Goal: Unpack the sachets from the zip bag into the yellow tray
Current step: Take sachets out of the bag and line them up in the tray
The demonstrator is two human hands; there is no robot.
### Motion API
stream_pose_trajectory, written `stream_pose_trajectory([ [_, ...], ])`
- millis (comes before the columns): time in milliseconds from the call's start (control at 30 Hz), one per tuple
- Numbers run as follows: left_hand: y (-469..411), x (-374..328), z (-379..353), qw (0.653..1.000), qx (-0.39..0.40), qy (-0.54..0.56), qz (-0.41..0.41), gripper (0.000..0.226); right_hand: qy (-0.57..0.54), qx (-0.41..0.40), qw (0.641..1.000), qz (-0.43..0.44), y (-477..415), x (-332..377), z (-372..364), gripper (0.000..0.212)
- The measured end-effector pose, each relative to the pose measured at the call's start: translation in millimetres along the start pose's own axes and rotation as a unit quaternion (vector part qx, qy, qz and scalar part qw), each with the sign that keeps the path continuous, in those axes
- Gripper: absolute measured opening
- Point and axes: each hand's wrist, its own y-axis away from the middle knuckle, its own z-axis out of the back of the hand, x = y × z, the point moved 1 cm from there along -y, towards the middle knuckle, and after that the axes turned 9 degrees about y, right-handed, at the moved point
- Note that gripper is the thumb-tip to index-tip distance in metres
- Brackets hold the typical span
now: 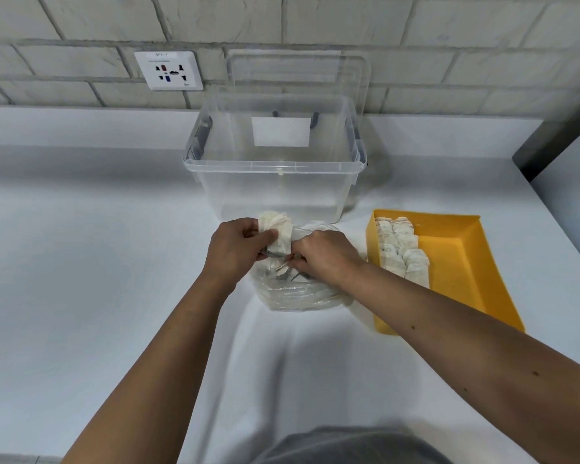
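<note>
Currently the left hand [238,249] works over the left side of the zip bag [298,293]. The forearm comes in from the bag's near left, the wrist is straight and the knuckles face up. Its grip is closed round a bundle of sachets [277,234], with the thumb pressed across the front and the fingers curled behind. The bundle stands upright just above the bag's mouth. Holding a stack, rather than single pieces, probably allows many sachets to be moved at once.

The zip bag lies on the desk [98,246] with its mouth open upward. Loose sachets [288,272] show inside it through the clear film.

The right hand [325,256] covers the right side of the bag's mouth, palm down, with its fingers curled into the opening and meeting the foot of the bundle. The fingertips are hidden, so it cannot be told whether this grip pinches sachets, pinches the bag's rim or only presses. It likely steadies the bag or squares the bundle.

Just right of the bag sits the yellow tray [466,262]. Packed sachets [400,249] fill the side nearest the bag, and the far side is bare. Behind the bag stands an open clear box [275,182].
</note>
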Motion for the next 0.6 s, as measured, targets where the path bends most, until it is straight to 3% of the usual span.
stream_pose_trajectory([
  [200,-0.3,-2.3,2.8,1.0,0.0,0.005,-0.005,0.008,-0.068,-0.019,0.997,0.033,12.9,-14.1,17.9,0.013],
  [400,4.5,-7.7,-4.5,0.999,0.04,-0.031,-0.012,0.014,-0.193,0.032,0.98,0.042,21.1,-29.4,49.0,0.007],
  [600,12.3,-9.6,-13.3,0.995,0.089,0.008,0.037,0.018,-0.183,-0.033,0.982,-0.009,13.2,-29.2,54.4,0.011],
])
